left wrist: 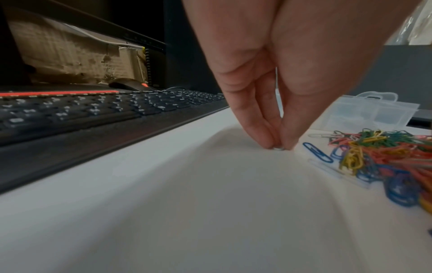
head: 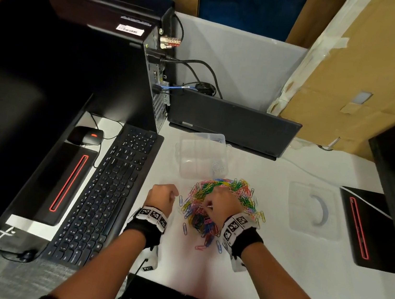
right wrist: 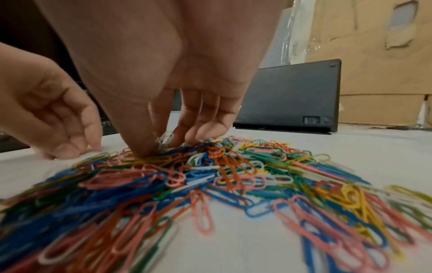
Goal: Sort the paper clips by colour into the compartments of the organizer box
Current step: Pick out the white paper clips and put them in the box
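Observation:
A heap of mixed coloured paper clips [head: 223, 210] lies on the white desk [head: 300, 275]. Just behind it stands the clear organizer box [head: 202, 155], with a few white clips [head: 217, 166] in its near right compartment. My right hand [head: 209, 205] reaches down into the heap [right wrist: 233, 175]; its thumb and fingertips [right wrist: 161, 146] pinch some pale clips. My left hand [head: 175, 195] is at the heap's left edge. There its fingertips [left wrist: 278, 147] pinch a small pale clip against the desk, beside a lone blue clip [left wrist: 318, 152].
A black keyboard [head: 107, 195] lies close on the left, with a mouse [head: 86, 136] and a computer tower [head: 150, 80] behind it. A dark flat device [head: 232, 124] leans behind the box. A clear plastic tray [head: 314, 210] sits to the right. Cardboard [head: 365, 71] stands at the back right.

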Available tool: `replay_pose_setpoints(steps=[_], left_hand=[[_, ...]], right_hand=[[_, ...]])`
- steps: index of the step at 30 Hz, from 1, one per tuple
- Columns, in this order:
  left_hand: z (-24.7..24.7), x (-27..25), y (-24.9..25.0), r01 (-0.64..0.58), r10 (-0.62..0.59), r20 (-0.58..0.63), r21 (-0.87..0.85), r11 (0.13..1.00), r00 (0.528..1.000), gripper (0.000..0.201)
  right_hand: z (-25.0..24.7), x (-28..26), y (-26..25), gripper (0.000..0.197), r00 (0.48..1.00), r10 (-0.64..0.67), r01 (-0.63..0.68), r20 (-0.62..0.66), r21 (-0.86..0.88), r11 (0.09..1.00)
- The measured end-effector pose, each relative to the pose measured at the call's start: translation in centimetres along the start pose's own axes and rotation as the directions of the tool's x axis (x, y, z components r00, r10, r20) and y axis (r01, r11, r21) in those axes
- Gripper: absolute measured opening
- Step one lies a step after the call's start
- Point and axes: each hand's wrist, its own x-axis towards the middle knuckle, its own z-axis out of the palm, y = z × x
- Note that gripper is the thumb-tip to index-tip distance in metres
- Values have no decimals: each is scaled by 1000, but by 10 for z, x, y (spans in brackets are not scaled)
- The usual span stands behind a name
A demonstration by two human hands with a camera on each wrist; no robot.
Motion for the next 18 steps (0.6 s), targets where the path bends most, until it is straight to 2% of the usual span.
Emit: replay_pose_setpoints(steps=[2, 4, 6, 9, 12, 16, 17, 18], left_hand=[[1, -2, 1, -15, 15, 2, 10, 1000, 1000, 30], [2, -4, 2, -28, 28, -16, 9, 1000, 999, 30], [4, -6, 2, -17, 17, -41, 2, 1000, 999, 31], [7, -7, 3, 10, -11, -76, -4, 1000, 997, 34], [8, -7, 6, 44, -44, -94, -6, 999, 995, 36], [10, -7, 9, 56, -55, -118, -2, 998, 991, 35], [11, -6, 6, 66, -68, -126, -20, 998, 990, 34], [11, -7, 4, 84, -89, -135, -47, 995, 987, 33]], right_hand=[[1, -1, 4, 13, 1000, 16, -15, -12, 47, 999], [0, -4, 12, 13, 998, 44, -36, -35, 219, 975], [-2, -9, 18, 11, 992, 107, -67, -68, 437, 897], [0, -17, 24, 19, 977, 211, -147, -25, 636, 757], [-2, -21, 27, 25, 955, 256, -273, 151, 784, 557], [-9, -30, 22, 30, 914, 192, -378, 357, 922, 83], [-9, -31, 21, 31, 907, 189, -388, 376, 921, 30], [-10, -31, 19, 31, 905, 191, -395, 381, 918, 36]])
